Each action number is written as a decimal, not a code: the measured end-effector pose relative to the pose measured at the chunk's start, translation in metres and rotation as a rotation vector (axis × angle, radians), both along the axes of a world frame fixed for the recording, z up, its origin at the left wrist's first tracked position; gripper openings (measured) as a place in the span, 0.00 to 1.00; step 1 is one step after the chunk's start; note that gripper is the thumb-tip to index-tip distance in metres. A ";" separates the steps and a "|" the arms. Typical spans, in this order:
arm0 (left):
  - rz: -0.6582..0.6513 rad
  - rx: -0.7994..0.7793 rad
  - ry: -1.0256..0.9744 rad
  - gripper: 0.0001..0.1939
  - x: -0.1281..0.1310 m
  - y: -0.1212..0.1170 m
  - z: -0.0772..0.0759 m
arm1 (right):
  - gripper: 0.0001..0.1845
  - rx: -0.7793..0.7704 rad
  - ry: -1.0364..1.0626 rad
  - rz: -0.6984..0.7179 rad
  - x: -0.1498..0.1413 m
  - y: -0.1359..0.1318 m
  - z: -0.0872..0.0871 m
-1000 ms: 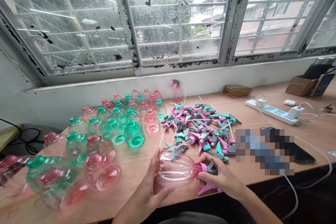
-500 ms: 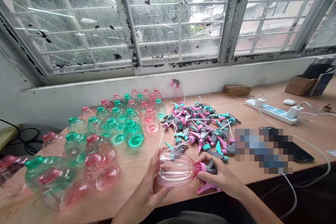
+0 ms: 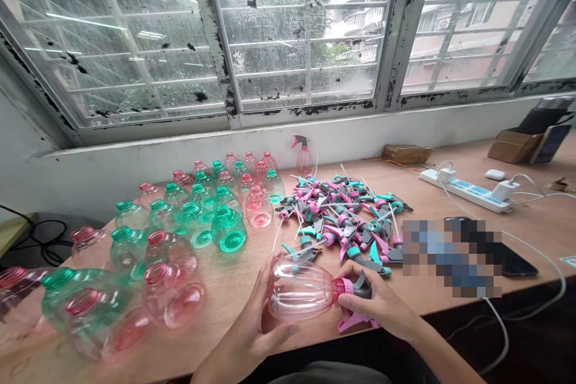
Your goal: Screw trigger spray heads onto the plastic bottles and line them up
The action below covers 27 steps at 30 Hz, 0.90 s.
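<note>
A clear pink plastic spray bottle (image 3: pixel 302 289) lies sideways above the near table edge, its neck pointing right. My left hand (image 3: pixel 261 315) cradles its base, fingers along the far side and the thumb stretched out below it. At the neck, my right hand (image 3: pixel 382 300) grips the pink collar of a grey trigger sprayer (image 3: pixel 360 288), which sits on the bottle mouth. The sprayer's pink trigger (image 3: pixel 353 321) hangs beneath the right fingers. Whether the collar is fully seated I cannot tell. Just behind the bottle lies a heap of loose trigger sprayers (image 3: pixel 342 216) in pink, teal and grey.
Several open pink and green bottles (image 3: pixel 229 231) stand on the left of the table. One assembled spray bottle (image 3: pixel 305 156) is by the wall. To the right are a power strip (image 3: pixel 468 191), a dark phone (image 3: pixel 517 259), white cables, a brown packet (image 3: pixel 407 154) and a cardboard box (image 3: pixel 515 145).
My left thumb has straightened slightly to the right, away from the bottle's underside. The bottle, the sprayer and my right hand stay nearly where they were.
</note>
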<state>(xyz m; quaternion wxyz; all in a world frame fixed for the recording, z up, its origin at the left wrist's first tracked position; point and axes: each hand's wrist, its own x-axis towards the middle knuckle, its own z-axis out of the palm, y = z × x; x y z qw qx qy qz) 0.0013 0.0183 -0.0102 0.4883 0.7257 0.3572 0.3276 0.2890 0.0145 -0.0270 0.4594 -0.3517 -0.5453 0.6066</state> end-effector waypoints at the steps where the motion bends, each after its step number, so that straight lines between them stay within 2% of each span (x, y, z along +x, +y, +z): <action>1: 0.006 0.013 0.011 0.49 0.000 0.000 0.000 | 0.18 0.001 -0.006 -0.007 0.000 0.000 0.001; 7: -0.003 0.050 -0.001 0.42 -0.004 0.001 -0.008 | 0.19 -0.002 -0.022 -0.007 0.000 -0.001 0.005; 9: -0.006 0.046 0.005 0.43 -0.004 0.001 -0.010 | 0.19 -0.010 -0.020 -0.002 0.000 -0.002 0.005; 14: 0.031 0.017 0.050 0.52 -0.004 -0.001 -0.007 | 0.18 -0.002 -0.023 0.018 0.001 -0.001 0.001; 21: 0.017 0.013 0.086 0.47 -0.002 0.001 0.003 | 0.18 -0.007 0.002 0.020 0.001 0.001 -0.002; 27: 0.034 0.065 0.106 0.48 -0.003 0.000 -0.005 | 0.19 -0.005 -0.006 0.001 0.001 0.000 -0.002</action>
